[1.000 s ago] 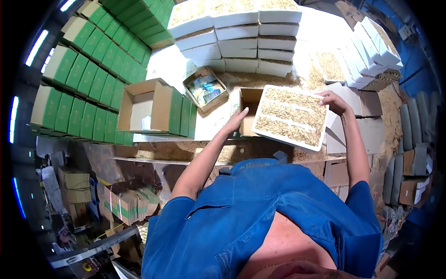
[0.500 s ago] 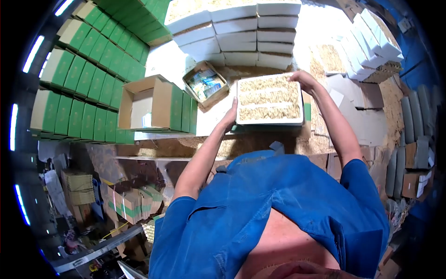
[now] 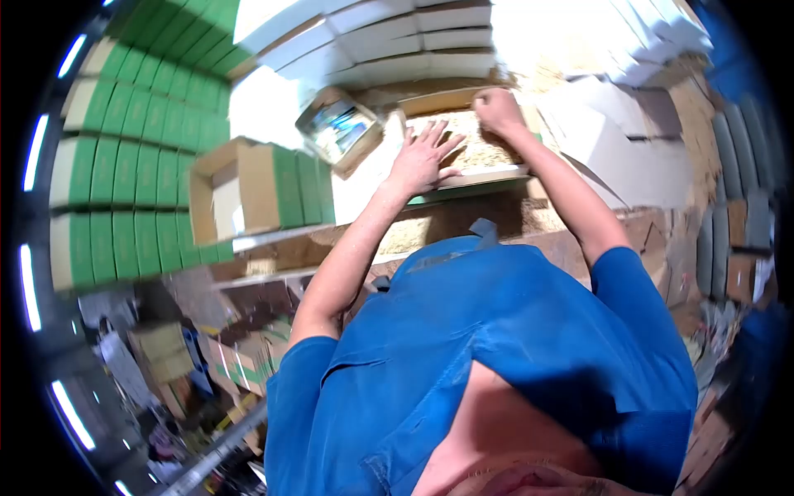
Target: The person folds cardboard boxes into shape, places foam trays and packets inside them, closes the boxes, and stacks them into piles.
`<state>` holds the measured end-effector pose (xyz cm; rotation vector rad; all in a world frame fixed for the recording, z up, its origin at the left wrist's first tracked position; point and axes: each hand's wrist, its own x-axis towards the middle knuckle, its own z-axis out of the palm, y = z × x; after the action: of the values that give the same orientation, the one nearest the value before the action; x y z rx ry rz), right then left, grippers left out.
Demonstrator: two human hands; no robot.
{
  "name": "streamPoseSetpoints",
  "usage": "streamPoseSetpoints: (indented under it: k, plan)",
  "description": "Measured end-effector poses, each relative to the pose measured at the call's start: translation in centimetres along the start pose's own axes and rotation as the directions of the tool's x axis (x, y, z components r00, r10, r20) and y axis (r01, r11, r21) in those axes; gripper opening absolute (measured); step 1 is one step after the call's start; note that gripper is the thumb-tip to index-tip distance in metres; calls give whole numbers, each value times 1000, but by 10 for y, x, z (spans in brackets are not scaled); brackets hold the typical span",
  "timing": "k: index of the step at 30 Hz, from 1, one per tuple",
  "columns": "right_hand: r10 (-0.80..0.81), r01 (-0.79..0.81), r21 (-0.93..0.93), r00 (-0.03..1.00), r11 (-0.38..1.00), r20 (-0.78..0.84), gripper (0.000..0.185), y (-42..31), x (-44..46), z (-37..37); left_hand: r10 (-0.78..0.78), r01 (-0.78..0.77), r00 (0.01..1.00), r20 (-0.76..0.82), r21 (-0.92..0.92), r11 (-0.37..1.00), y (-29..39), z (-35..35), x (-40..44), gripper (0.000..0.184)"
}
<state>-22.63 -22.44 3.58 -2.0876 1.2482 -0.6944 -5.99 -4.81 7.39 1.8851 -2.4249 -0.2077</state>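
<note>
My left hand (image 3: 423, 157) lies with fingers spread over the left side of a tray of straw-coloured filling (image 3: 480, 147). The tray sits down inside a cardboard box, whose brown back wall (image 3: 442, 101) rises behind the filling. Curled into a fist, my right hand (image 3: 499, 113) rests at the far right corner of the tray and box. Nothing shows in that fist. Part of the tray's rim is hidden under my hands.
An open box with blue and white packets (image 3: 339, 128) stands to the left. Beyond it are an open carton (image 3: 236, 190) and stacked green boxes (image 3: 124, 169). White trays (image 3: 389, 37) are piled at the back. Flat cardboard sheets (image 3: 612, 149) lie to the right.
The tray, earlier held by its sides above the box, now sits lower, inside it. My left hand has opened flat onto it; my right has curled into a fist. The view has shifted.
</note>
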Motion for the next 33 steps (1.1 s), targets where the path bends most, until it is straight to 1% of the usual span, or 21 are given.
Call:
streamPoseSetpoints:
  k: [1,3,5,7,9,11,12,13,14,15,16,17,20,22,23,26,27,29,30,31,33]
  plan:
    - [37,-36,-110,999,993,9,26,-8,-1,0,8,-12,996,90,51,999,4,-2,7,74]
    - [38,-32,-152,999,988,34,28,-3,7,6,-29,28,954,299,9,1000,11,5,18,79]
    - [90,-69,-116,979,991,182,28,-18,0,-13,-20,-17,918,396,89,996,14,23,19,80]
    - [-111,111,2,992,994,61,27,-14,-11,-22,-46,4,914,402,105,994,20,29,22,82]
    - [-31,34,142,999,989,-19,28,-14,-29,-53,-2,-18,935,354,51,999,22,28,25,87]
    - [25,45,245,961,969,-276,31,11,-46,-83,12,-5,952,306,-26,1000,21,34,25,89]
    - [52,42,190,884,981,-465,31,53,-50,-86,10,-2,962,274,-30,1000,21,39,24,89]
    - [148,-167,-1,877,986,-457,35,82,-61,-103,17,-1,965,263,-60,998,21,40,23,88]
    - [306,-379,-141,878,915,-368,46,110,-72,-118,18,-2,966,257,-60,998,21,40,23,88]
    - [481,-572,-335,817,749,-317,70,138,-85,-123,16,-2,968,252,-58,998,22,40,22,87]
    - [623,-659,-455,741,600,-251,90,158,-98,-129,-9,22,957,289,-44,999,23,36,24,86]
    - [614,-633,-470,759,615,-219,90,190,-112,-128,-3,15,958,287,-40,999,23,35,28,86]
    - [624,-594,-576,761,562,-178,94,207,-137,-138,-18,23,954,299,-14,1000,25,34,28,86]
    - [530,-572,-568,807,591,-261,78,221,-141,-133,-12,16,955,298,-13,1000,24,34,28,86]
    - [532,-575,-564,805,593,-262,78,227,-141,-131,-11,16,954,299,-16,1000,24,33,29,86]
    - [419,-464,-548,882,696,-215,50,252,-140,-119,-4,10,953,302,-18,1000,24,32,30,86]
    - [417,-464,-548,883,696,-217,50,259,-137,-125,-4,9,954,299,-18,1000,23,34,30,86]
    - [292,-353,-536,936,767,-197,44,271,-136,-134,12,-4,960,280,-30,1000,20,38,27,88]
    - [239,-322,-610,947,724,-216,61,273,-137,-142,14,-6,960,279,-30,1000,21,37,26,88]
    - [235,-323,-611,946,723,-222,61,275,-133,-152,9,-2,959,284,-24,1000,23,34,26,88]
    - [445,-554,-535,832,638,-331,88,279,-124,-167,-4,9,958,287,-17,1000,24,33,26,88]
